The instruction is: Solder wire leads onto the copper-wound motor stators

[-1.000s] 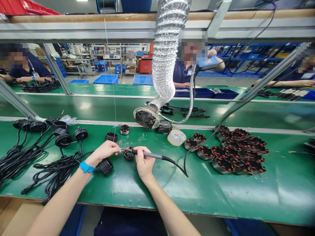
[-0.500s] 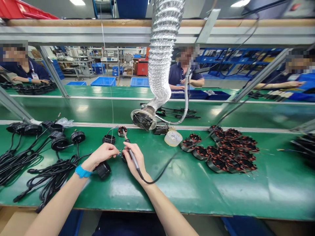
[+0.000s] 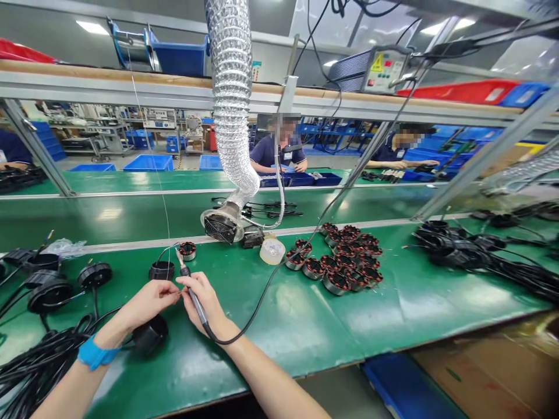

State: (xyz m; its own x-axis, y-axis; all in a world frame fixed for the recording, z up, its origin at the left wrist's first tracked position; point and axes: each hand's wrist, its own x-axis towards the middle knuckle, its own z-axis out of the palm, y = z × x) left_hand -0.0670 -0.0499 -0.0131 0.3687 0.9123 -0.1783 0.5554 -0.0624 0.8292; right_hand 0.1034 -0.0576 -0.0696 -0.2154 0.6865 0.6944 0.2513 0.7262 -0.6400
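Note:
My right hand [image 3: 203,302] is closed around a soldering iron [image 3: 196,299], its tip pointing up and away beside a copper-wound stator ring [image 3: 187,251]. Thumb and forefinger of my left hand [image 3: 151,302] pinch together close to the right fingertips; what they hold is too small to name. A blue band circles the left wrist. Just beyond the left hand stands a black round housing [image 3: 161,270] with thin wires. Another black housing [image 3: 151,336] lies under and beside the left hand.
Many stators [image 3: 345,259] sit right of centre, near a roll of clear tape [image 3: 272,250]. A fan [image 3: 222,226] hangs from a silver duct [image 3: 231,105]. Black cables [image 3: 39,361] lie left, more cables [image 3: 489,250] right. People sit across the bench.
The view has turned to the right, so the bench contents appear further left. Both hands remain close together, and the soldering iron is still in my right hand.

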